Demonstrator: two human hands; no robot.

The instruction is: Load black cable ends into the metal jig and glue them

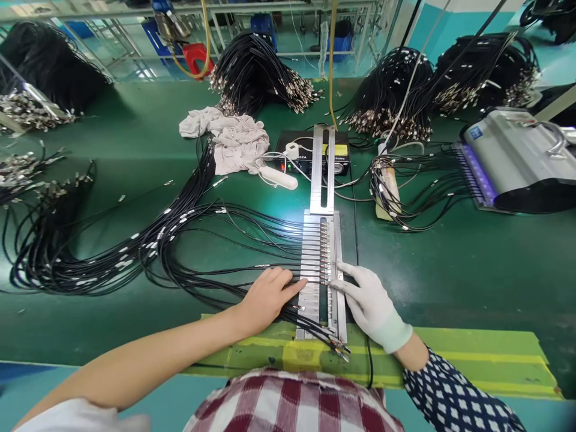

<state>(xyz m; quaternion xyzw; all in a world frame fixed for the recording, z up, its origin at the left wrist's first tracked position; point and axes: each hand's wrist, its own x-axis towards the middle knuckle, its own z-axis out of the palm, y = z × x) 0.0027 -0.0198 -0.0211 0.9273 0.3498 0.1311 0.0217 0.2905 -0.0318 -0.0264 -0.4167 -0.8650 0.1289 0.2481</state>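
Note:
My bare left hand (267,300) lies over a bundle of black cables (310,327) at the left side of a slotted metal fixture (310,270). Its fingers are curled round the cables, and the thumb presses on the fixture's slotted plate. Loose connector ends of the bundle stick out past the fixture's near end. Several cables lie side by side in the upper slots, their tips lined up along the central gap. My right hand (371,303), in a white glove, has its fingers stretched out and apart, two fingertips touching the fixture's right rail. What lies under my left palm is hidden.
Behind the fixture stands a black control box (292,144) with a white cloth (240,141) beside it. A grey machine (517,159) with a purple glow sits at right, cables running into it. Cable heaps (261,72) line the back. Yellow-green tape (486,354) covers the near edge.

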